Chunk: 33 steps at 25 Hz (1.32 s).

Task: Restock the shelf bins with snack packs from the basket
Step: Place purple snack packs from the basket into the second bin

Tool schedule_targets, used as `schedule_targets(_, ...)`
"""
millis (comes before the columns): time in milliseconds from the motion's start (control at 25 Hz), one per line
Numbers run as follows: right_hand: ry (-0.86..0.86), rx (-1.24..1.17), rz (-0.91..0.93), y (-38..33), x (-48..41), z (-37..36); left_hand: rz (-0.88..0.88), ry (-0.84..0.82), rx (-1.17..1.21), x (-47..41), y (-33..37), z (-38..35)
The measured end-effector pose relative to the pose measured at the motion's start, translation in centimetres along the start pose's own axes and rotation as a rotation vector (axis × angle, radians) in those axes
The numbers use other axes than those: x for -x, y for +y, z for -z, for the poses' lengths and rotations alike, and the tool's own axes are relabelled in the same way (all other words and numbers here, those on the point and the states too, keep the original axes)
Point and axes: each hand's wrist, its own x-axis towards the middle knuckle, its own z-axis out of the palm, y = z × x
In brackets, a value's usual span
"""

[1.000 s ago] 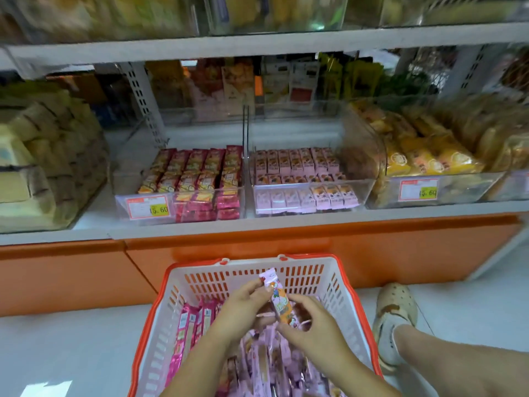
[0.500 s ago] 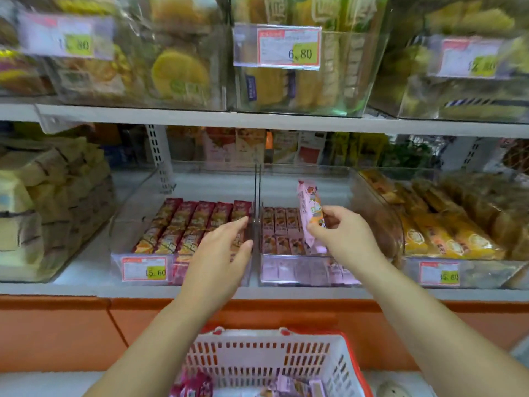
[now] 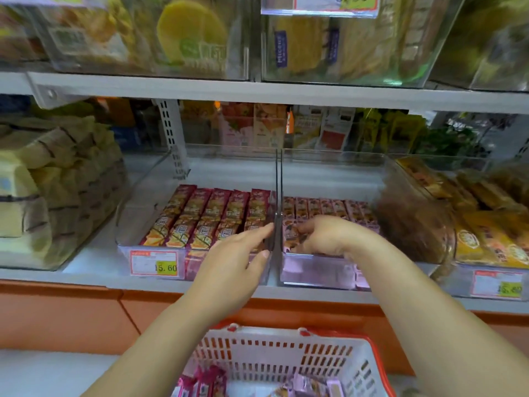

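One pack (image 3: 290, 239), above the bin (image 3: 315, 272) a moment ago, now lies in it under the curled right hand (image 3: 329, 236), grip unclear; left hand (image 3: 237, 253) flat, empty: placement nearly complete.

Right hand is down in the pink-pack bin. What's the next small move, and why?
Probably release and draw the right hand back toward the basket. The right hand sits low in the bin, fingers curled on a pink pack among the front row, so it looks placed. The left hand is open by the divider, and the basket holds more packs.
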Motion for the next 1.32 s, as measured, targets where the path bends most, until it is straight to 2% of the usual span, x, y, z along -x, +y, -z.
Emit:
schedule_targets(80, -0.016, 0.029, 0.025, 0.2, 0.8, 0.3, 0.001, 0.026, 0.044, 0.3, 0.1, -0.1)
schedule_targets(160, 0.043, -0.019, 0.05, 0.6, 1.6, 0.3, 0.01, 0.129, 0.085, 1.0, 0.2, -0.1)
schedule_targets(240, 0.283, -0.188, 0.075, 1.2, 2.7, 0.3, -0.015, 0.286, 0.097, 2.2, 0.4, 0.0)
schedule_targets(320, 0.639, -0.417, 0.172, 1.9, 4.9, -0.6, -0.06, 0.356, 0.113, 4.1, 0.4, -0.4)
schedule_targets(360, 0.789, -0.493, 0.243, 2.3, 6.2, -1.3, -0.071, 0.336, 0.12, 5.1, 0.4, -0.9)
schedule_targets(440, 0.902, -0.508, 0.342, 2.9, 8.7, -4.2, -0.051, 0.186, 0.105, 7.3, -0.3, -2.8)
schedule_targets(480, 0.864, -0.487, 0.352, 3.5, 9.7, -6.4, -0.021, 0.072, 0.076, 8.7, -1.0, -4.4)
schedule_targets(560, 0.626, -0.417, 0.265, 5.0, 10.7, -11.7, 0.091, -0.177, 0.019, 11.6, -3.0, -7.8)
schedule_targets(680, 0.057, -0.32, -0.041, 8.5, 10.3, -21.2, 0.307, -0.467, 0.034, 16.5, -5.9, -12.4)
schedule_targets(760, -0.14, -0.38, -0.253, 11.1, 10.2, -27.3, 0.431, -0.535, 0.108, 19.3, -7.1, -14.5)
schedule_targets(920, -0.228, -0.496, -0.434, 12.4, 11.0, -34.3, 0.59, -0.542, 0.228, 22.9, -8.5, -16.6)
schedule_targets(1080, -0.227, -0.609, -0.563, 11.9, 9.4, -35.9, 0.701, -0.531, 0.281, 23.9, -9.7, -17.5)
schedule_targets(1240, -0.191, -0.517, -0.625, 11.5, 8.4, -37.3, 0.76, -0.512, 0.317, 23.7, -9.5, -18.1)
schedule_targets(1320, -0.161, -0.647, -0.689, 11.3, 8.5, -37.1, 0.795, -0.488, 0.379, 23.3, -9.0, -18.3)
